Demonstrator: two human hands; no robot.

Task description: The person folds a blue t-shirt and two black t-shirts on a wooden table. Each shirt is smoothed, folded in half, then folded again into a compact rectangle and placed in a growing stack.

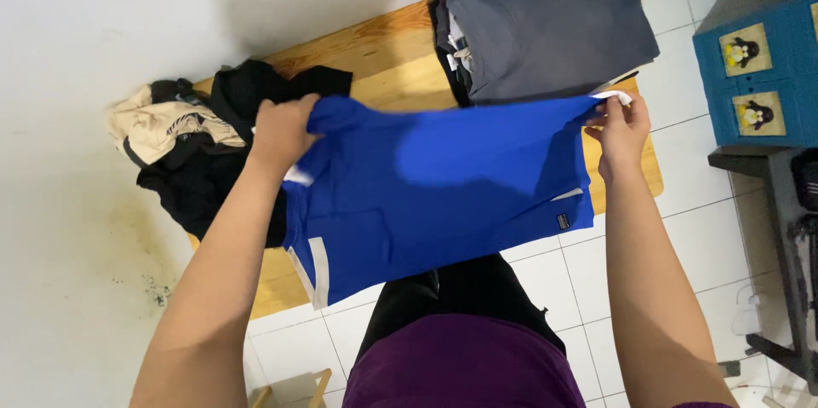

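A bright blue shirt [434,191] with white trim hangs spread between my two hands over a wooden bench [383,54]. My left hand [281,127] grips its upper left corner, fingers closed on the cloth. My right hand [620,123] pinches the upper right corner at a white edge. The lower part of the shirt drapes toward my lap.
A stack of folded dark grey clothes [545,20] sits on the bench's right end. A heap of black and beige garments [192,140] lies at its left end by the white wall. A blue box [758,71] on a dark stand is at right, over white floor tiles.
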